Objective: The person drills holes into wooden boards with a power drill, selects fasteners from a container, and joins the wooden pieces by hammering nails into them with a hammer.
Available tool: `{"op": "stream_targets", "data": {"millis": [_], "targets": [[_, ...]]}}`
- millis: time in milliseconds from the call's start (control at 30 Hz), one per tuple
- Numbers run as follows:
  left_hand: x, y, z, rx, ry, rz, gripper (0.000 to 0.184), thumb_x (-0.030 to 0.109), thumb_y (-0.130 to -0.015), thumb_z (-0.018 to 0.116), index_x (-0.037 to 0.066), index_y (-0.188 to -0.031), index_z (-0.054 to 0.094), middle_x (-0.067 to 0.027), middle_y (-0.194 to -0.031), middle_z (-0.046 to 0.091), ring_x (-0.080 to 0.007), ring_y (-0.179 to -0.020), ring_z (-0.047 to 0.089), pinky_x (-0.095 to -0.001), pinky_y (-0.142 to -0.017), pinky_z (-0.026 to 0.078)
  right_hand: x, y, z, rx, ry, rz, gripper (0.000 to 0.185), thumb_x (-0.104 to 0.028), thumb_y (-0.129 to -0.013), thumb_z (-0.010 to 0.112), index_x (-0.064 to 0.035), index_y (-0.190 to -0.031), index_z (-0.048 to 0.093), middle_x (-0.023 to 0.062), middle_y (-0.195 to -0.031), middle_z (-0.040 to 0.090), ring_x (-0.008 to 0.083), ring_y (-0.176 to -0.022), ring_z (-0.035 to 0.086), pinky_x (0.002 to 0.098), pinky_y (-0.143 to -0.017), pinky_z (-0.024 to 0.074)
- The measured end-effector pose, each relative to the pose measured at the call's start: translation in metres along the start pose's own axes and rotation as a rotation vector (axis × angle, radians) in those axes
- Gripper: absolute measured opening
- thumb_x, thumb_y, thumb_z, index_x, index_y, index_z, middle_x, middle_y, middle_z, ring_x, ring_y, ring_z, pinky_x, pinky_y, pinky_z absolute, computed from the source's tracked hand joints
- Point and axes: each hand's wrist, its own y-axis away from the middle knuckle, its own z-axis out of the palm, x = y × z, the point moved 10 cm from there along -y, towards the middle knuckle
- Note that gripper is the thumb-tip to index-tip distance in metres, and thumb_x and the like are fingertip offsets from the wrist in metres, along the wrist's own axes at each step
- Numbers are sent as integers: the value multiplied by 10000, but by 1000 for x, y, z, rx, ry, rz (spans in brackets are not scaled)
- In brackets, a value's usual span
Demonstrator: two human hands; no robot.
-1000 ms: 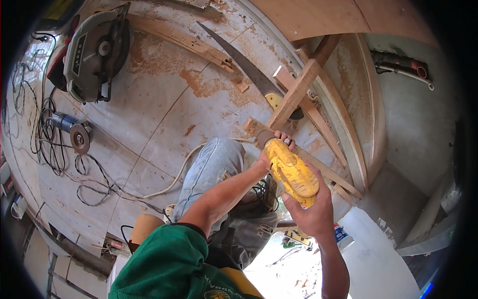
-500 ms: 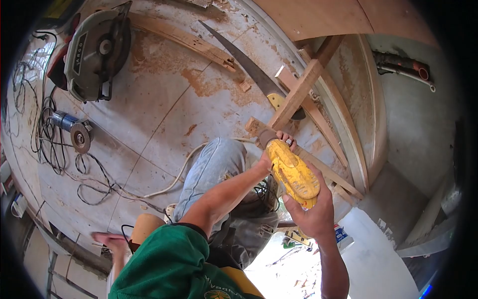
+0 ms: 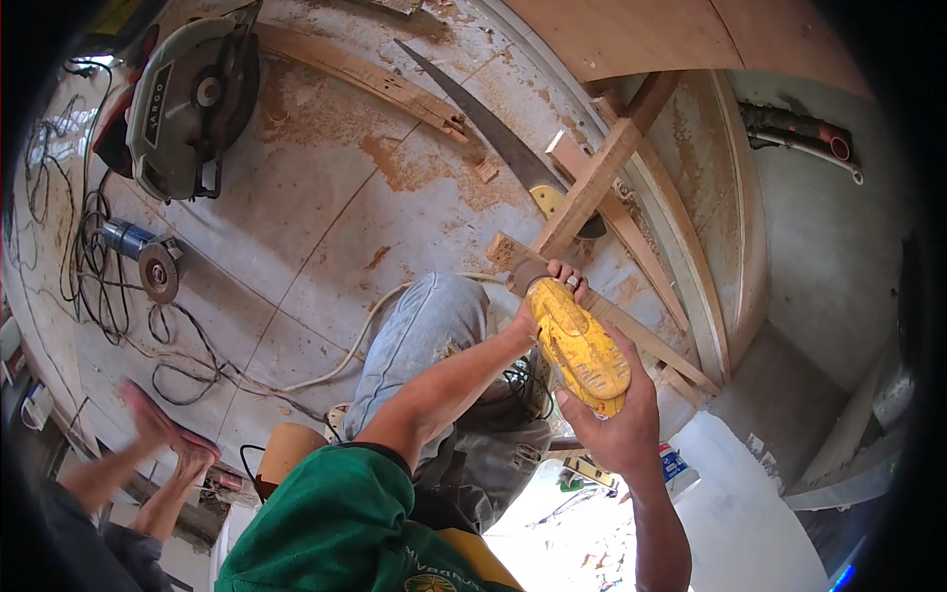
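A worn yellow power tool (image 3: 580, 340) lies at a slant, its dark front end against a wooden strip (image 3: 641, 335). My left hand (image 3: 552, 291) is closed round the tool's front, close to the strip; part of it is hidden beneath the tool. A ring shows on one finger. My right hand (image 3: 626, 414) grips the rear of the tool, thumb on the near side. Beyond the strip, a wooden beam (image 3: 587, 187) meets it near its left end. A handsaw (image 3: 483, 128) with a yellow handle lies under that beam.
On the tiled floor at left are a circular saw (image 3: 187, 113), a blue angle grinder (image 3: 138, 249) and tangled cords (image 3: 94, 237). A plank (image 3: 365, 79) lies among sawdust. Another person's bare legs (image 3: 163, 474) in sandals are at lower left. My knee (image 3: 424, 306) is beside the tool.
Another person's foot appeared at lower left; now both legs show there, farther into view. My hands and the yellow tool have barely shifted.
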Motion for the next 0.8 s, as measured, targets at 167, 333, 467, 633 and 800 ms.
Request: {"op": "stream_targets", "data": {"millis": [167,333,467,633,800], "targets": [[-7,4,-4,26,2,-30,126,198,-895,559,149,-896,443,-31,-824,454,-197,-823,452,-323,-750,393,3,-1,0,9,-1,-10,766,-74,-799,787,25,-1440,378,227,-1281,600,304,-1224,609,402,-1032,481],[-2,3,-2,3,-63,-13,130,203,-889,559,147,-907,443,-35,-825,451,-201,-823,449,-328,-753,395,4,-1,-1,19,-3,-4,756,-79,-799,785,33,-1433,387,230,-1280,598,307,-1221,608,399,-1026,481],[-6,3,-4,44,-18,-72,158,229,-877,571,146,-898,437,-35,-816,445,-204,-810,445,-330,-746,395,4,-2,-2,26,26,-17,756,-86,-800,787,34,-1432,390,232,-1281,596,311,-1217,608,398,-1023,481],[9,-5,1,-23,-87,72,170,241,-878,582,147,-850,443,-18,-782,443,-209,-756,439,-343,-680,394,1,-2,0,10,18,19,769,-86,-799,788,32,-1441,381,231,-1280,596,307,-1223,605,401,-1028,478],[13,-8,-2,51,-77,59,199,276,-864,610,161,-829,451,-9,-745,445,-207,-722,443,-338,-630,388,7,-3,-1,15,19,-20,771,-87,-800,788,33,-1442,378,229,-1277,600,306,-1220,609,401,-1026,482]]}}
